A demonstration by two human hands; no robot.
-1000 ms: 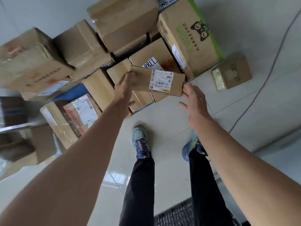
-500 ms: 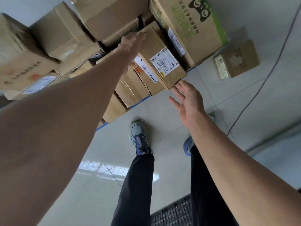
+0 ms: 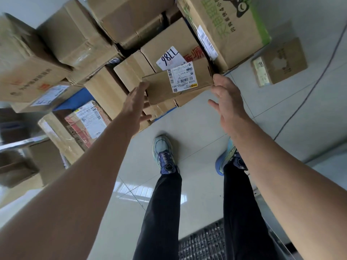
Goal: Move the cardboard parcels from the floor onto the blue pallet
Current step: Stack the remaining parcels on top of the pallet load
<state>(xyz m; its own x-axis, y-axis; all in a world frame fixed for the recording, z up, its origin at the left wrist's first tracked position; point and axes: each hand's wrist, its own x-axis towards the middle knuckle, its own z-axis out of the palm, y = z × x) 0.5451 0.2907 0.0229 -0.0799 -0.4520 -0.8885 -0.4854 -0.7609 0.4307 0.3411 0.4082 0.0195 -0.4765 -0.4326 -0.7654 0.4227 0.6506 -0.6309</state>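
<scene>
The labelled parcel (image 3: 178,82) is lying on the stacked boxes (image 3: 116,87) at the blue pallet (image 3: 75,99) edge. The left hand (image 3: 136,107) and right hand (image 3: 228,101) are flanking its ends, fingers spread wide, gripping nothing. Bare floor (image 3: 197,124) is lying beneath.

Bare forearms, dark trousers, bright trainers.
No sleeves on either arm; black trousers (image 3: 161,218); pale mint trainers (image 3: 163,152) with purple tongues and round dial fastenings.

Both arms reached forward, bare to the elbow. The left hand (image 3: 136,103) and right hand (image 3: 226,99) were spread open, palms facing inward.
</scene>
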